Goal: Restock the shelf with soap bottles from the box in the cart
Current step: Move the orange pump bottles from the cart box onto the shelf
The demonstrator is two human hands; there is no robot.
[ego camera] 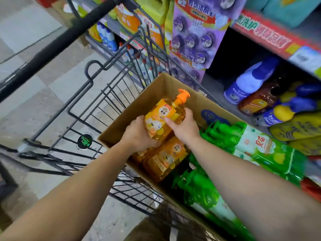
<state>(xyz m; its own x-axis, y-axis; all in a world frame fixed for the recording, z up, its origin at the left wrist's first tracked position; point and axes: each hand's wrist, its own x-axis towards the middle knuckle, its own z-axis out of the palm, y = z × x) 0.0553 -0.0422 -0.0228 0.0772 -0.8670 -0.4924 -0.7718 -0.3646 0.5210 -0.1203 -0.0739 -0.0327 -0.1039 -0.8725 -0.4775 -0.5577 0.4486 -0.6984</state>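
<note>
Midway through restocking: both hands, left [137,134] and right [184,126], fingers wrapped around one orange soap bottle [163,117] above the box [121,126], more bottles [165,159] inside awaiting shelving

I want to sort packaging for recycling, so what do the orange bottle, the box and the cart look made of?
Orange bottle: clear glossy plastic, probably; liquid shows through, with an opaque orange pump.
Box: plain brown cardboard, matte, folded flaps.
Cart: dark metal wire, likely coated; thin rigid bars.

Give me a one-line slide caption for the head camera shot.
Both hands, left and right, lift an orange soap bottle from the cardboard box in the cart.
</note>
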